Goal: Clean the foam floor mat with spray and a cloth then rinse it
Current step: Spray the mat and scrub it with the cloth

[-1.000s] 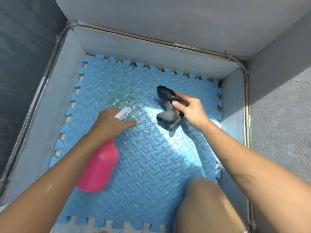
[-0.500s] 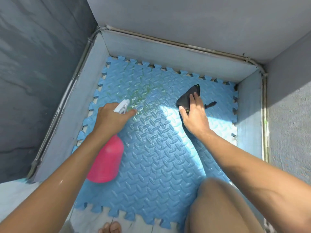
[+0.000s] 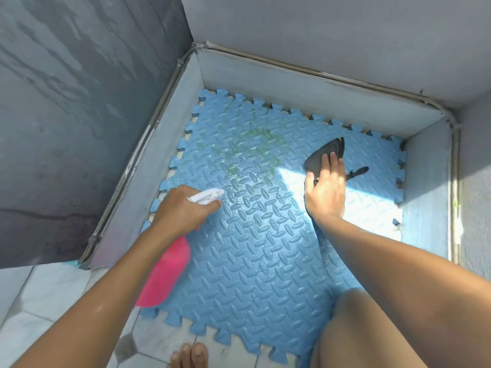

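Observation:
A blue foam mat point(image 3: 255, 256) with a ridged pattern and jigsaw edges lies on the floor in a corner. A greenish wet patch point(image 3: 247, 147) marks its far left part. My left hand point(image 3: 183, 208) grips the white trigger head of a pink spray bottle point(image 3: 167, 272), nozzle aimed toward the patch. My right hand point(image 3: 325, 189) lies flat on a dark cloth point(image 3: 328, 152), pressing it onto the mat's far right side. Most of the cloth is hidden under the palm.
Low grey skirting walls point(image 3: 305, 81) enclose the mat at the left, back and right. White floor tiles point(image 3: 53, 296) lie near left. My bare knee point(image 3: 372, 328) rests on the mat's near right corner, and toes point(image 3: 190, 355) show at the bottom edge.
My right hand went from holding the bunched cloth above the mat to pressing it flat on the mat. The view shifted left. The left hand and bottle held their place.

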`<action>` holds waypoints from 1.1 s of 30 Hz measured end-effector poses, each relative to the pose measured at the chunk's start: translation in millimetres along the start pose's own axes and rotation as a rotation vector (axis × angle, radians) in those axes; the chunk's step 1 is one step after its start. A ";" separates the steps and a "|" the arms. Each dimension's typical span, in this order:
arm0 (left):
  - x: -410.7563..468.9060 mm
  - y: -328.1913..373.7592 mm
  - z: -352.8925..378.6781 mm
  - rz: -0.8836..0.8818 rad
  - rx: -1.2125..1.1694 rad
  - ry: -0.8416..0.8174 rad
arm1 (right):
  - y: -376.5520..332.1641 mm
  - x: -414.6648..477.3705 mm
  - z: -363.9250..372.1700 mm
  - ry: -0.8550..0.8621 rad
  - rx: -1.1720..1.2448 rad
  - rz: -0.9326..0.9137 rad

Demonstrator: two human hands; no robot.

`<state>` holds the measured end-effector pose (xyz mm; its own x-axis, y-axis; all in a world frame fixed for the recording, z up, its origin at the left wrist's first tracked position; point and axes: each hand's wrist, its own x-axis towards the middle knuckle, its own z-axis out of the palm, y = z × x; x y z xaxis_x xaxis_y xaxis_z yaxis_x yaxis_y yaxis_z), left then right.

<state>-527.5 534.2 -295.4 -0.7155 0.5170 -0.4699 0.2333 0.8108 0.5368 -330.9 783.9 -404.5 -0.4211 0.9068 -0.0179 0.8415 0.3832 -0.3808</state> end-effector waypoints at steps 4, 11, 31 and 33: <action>-9.2 -19.9 4.5 0.050 0.025 0.041 | -0.1 0.1 0.0 0.001 -0.012 0.002; -9.2 -18.6 -14.7 -0.036 -0.020 0.328 | -2.3 -1.8 -1.4 0.004 -0.011 0.011; 21.5 -1.0 -42.7 0.142 -0.451 0.164 | -154.1 92.4 51.5 -0.070 -0.028 -0.124; 16.5 -5.8 -45.3 0.125 -0.459 0.205 | -199.2 83.3 70.6 -0.102 -0.024 -0.307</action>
<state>-570.5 525.6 -274.5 -0.8254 0.5009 -0.2604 0.0454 0.5186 0.8538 -557.5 770.6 -395.5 -0.6870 0.7267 0.0014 0.6774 0.6411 -0.3607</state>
